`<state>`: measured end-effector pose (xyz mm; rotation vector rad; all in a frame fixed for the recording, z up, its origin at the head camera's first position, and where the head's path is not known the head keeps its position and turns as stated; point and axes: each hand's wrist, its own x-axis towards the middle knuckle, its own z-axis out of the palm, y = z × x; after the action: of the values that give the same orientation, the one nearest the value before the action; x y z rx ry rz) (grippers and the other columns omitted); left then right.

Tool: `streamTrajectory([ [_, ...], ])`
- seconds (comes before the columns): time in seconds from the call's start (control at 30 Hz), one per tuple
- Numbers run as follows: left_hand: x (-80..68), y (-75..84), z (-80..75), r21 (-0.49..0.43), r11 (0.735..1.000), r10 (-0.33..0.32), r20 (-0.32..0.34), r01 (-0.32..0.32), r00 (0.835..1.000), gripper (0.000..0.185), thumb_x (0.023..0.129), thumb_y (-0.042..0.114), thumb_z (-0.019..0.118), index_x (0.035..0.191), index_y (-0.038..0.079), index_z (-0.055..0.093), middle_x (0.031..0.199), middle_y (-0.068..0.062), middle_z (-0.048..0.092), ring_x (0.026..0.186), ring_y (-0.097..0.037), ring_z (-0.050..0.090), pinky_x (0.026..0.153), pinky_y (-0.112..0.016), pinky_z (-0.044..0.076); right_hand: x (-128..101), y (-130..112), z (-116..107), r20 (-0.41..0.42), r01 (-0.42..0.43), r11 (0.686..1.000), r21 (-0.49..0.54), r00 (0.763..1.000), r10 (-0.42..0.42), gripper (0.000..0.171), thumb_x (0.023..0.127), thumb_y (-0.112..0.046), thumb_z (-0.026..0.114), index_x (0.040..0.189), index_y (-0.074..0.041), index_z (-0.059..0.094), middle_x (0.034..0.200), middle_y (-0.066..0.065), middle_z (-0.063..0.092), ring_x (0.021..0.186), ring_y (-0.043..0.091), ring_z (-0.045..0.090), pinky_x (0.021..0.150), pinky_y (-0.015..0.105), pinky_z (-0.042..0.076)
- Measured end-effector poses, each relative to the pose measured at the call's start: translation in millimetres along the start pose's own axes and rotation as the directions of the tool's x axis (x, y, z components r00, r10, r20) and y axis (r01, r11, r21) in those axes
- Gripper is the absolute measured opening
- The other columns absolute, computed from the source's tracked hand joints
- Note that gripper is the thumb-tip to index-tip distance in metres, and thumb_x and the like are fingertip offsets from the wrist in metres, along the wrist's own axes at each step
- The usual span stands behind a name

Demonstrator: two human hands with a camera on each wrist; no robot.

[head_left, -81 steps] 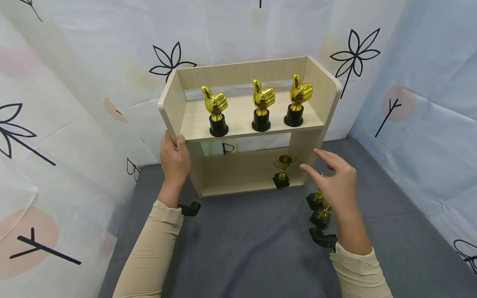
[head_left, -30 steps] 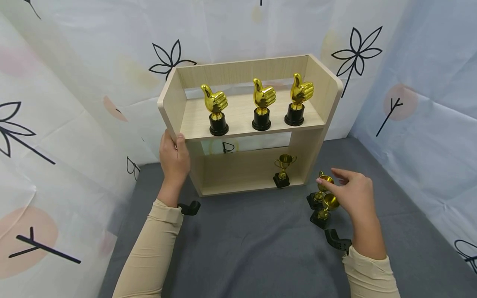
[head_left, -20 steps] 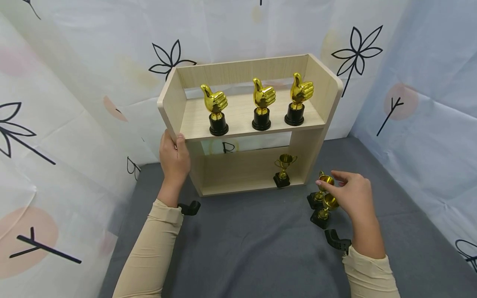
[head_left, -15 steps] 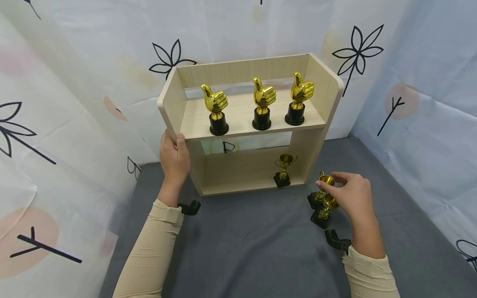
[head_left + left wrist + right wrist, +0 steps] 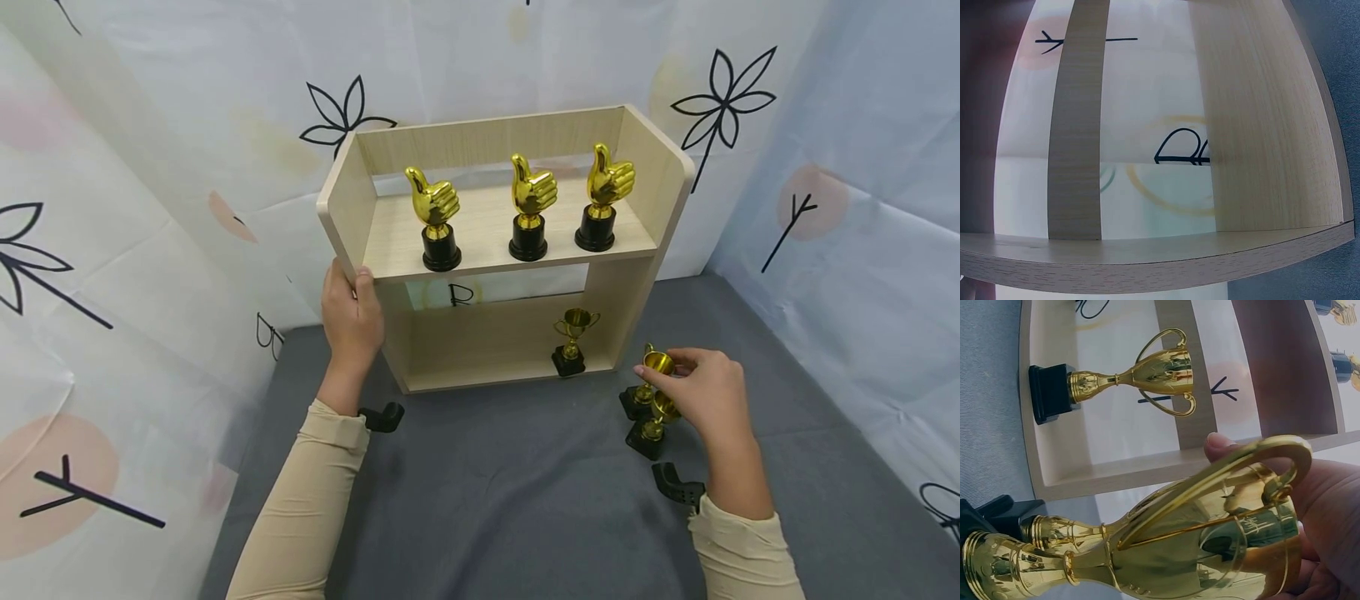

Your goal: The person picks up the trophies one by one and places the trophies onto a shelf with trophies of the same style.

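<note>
My left hand grips the left side panel of a two-tier wooden shelf, its thumb on the front edge. To the right of the shelf, two gold trophy cups with black bases stand close together on the cloth. My right hand pinches the far trophy cup by its bowl, thumb on the left and fingers on the right. The near trophy cup stands in front of it, its bowl partly under the hand. Another trophy cup sits at the right end of the lower tier.
On the upper tier stand three gold thumbs-up trophies: left, middle and right. Dark grey cloth covers the table. White patterned fabric hangs behind and at both sides.
My right hand has moved from beside the shelf's right panel, rightward and down to the two trophy cups, and its fingers have closed on the far one. The left hand stays on the shelf.
</note>
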<state>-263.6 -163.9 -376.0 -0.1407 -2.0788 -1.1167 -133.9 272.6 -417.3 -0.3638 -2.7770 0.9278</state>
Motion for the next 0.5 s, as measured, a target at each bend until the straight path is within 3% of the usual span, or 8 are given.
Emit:
streamTrajectory([
  [0.5, 1.8, -0.8, 0.4, 0.006, 1.0, 0.008, -0.012, -0.008, 1.0, 0.054, 0.103, 0.04, 0.039, 0.123, -0.006, 0.061, 0.111, -0.028, 0.061, 0.103, -0.044, 0.06, 0.091, -0.061, 0.047, 3.3, 1.8, 2.7, 0.014, -0.012, 0.999, -0.03, 1.0, 0.012, 0.075, 0.089, -0.053, 0.081, 0.131, 0.008, 0.07, 0.123, 0.031, 0.073, 0.11, 0.046, 0.071, 0.077, 0.05, 0.062],
])
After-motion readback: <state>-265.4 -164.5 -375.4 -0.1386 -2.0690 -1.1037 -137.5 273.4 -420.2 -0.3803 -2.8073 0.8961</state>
